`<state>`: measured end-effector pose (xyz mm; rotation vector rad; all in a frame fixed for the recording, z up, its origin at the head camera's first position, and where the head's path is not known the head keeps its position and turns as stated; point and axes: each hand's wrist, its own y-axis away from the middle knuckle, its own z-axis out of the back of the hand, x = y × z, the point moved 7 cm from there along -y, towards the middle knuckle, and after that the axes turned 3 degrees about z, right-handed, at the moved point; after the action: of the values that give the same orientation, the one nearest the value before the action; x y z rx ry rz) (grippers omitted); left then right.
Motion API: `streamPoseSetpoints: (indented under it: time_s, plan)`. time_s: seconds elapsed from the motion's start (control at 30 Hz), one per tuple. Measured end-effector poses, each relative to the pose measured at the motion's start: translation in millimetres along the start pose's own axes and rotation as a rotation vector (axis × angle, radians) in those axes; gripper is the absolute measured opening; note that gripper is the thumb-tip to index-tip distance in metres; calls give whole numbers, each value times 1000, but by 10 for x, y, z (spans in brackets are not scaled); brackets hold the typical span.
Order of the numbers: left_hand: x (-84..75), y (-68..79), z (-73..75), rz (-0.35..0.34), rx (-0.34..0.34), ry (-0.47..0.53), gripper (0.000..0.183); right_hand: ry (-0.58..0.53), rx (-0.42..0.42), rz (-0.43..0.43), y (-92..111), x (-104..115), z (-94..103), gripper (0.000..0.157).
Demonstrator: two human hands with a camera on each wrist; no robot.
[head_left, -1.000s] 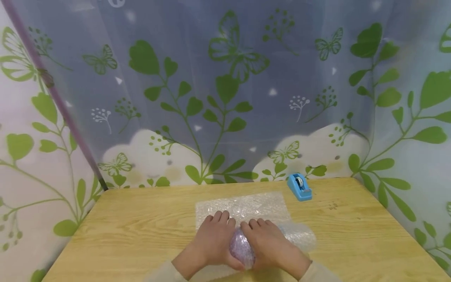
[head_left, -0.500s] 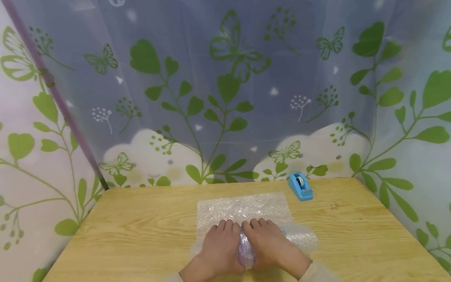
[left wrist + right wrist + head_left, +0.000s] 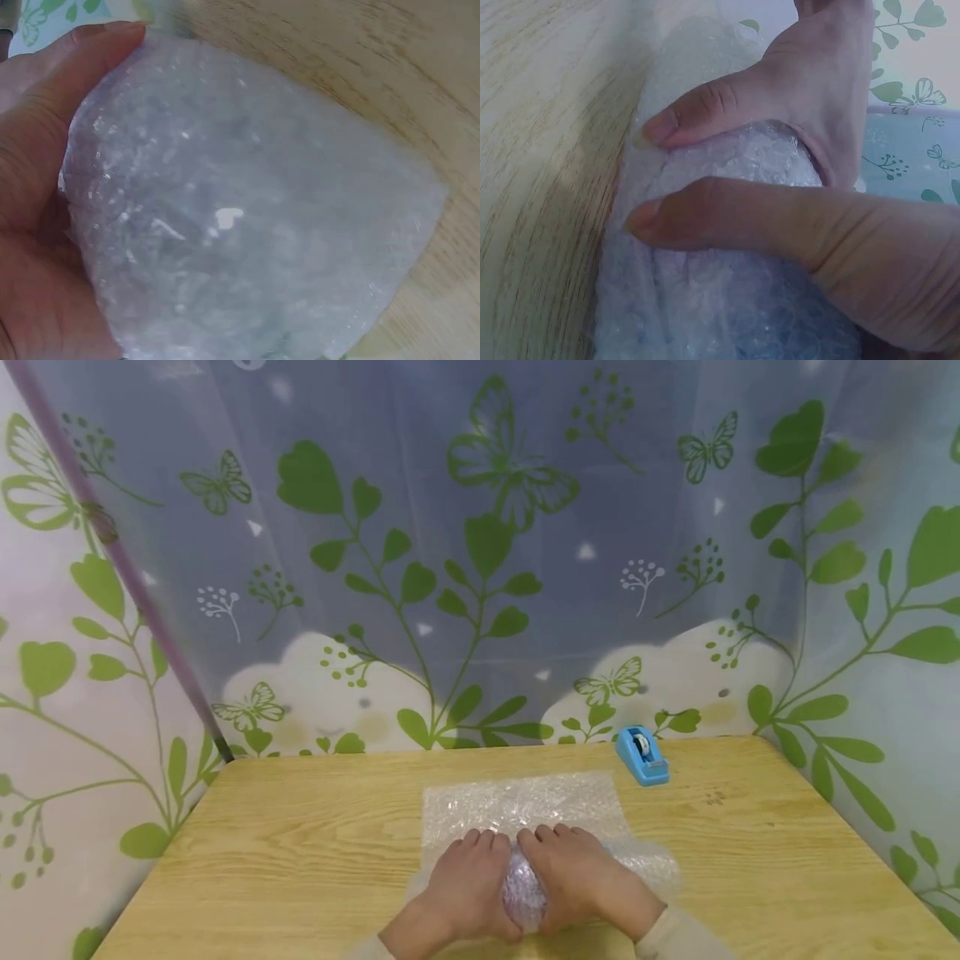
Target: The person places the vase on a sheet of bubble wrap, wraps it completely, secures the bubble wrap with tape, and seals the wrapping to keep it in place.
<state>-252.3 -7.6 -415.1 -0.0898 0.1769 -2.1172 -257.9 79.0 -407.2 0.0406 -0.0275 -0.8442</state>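
Note:
A bundle in clear bubble wrap (image 3: pixel 525 889), purplish inside, lies crosswise near the front of the table. My left hand (image 3: pixel 471 887) grips its left part and my right hand (image 3: pixel 576 878) grips it just to the right, fingers over the far side. In the right wrist view both thumbs press along the near face of the wrapped bundle (image 3: pixel 697 292), side by side. A loose end of bubble wrap (image 3: pixel 322 195) sticks out past my left hand in the left wrist view. The wrapping hides what the purplish thing is. Beyond my fingers a flat bubble wrap sheet (image 3: pixel 525 797) spreads out.
A blue tape dispenser (image 3: pixel 642 756) with a roll of tape stands at the back right of the wooden table (image 3: pixel 300 827). Behind the table hangs a curtain (image 3: pixel 487 568) printed with leaves and butterflies, and a purple pole (image 3: pixel 150 602) slants down at the left.
My left hand has shifted right, closer to my right hand, so less of the purplish bundle shows between them. My right hand stays nearly in place on the bundle.

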Motion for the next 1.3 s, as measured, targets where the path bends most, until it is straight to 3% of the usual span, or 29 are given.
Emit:
streamPoseSetpoints:
  time_s: [0.3,0.43,0.6,0.7,0.83,1.2,1.3]
  plan:
    - [-16,22,-42,-15,99,72,77,-65,78,24,31,-13,-28,74]
    - [-7,4,-61,-24,161,162,75,-136,107,20,27,-30,-30,71]
    - [24,-49,-98,-15,252,314,71,-344,175,38,-18,-73,-75,61]
    - [29,-87,-108,-29,293,361,72,-488,218,73,-48,-84,-113,58]
    - [39,-122,-131,-49,347,403,73,-580,241,93,-62,-103,-148,60]
    - [75,-159,-191,-75,406,479,74,-638,249,84,-65,-151,-157,81]
    - [89,-169,-188,-85,412,486,76,-512,202,57,-30,-165,-118,94]
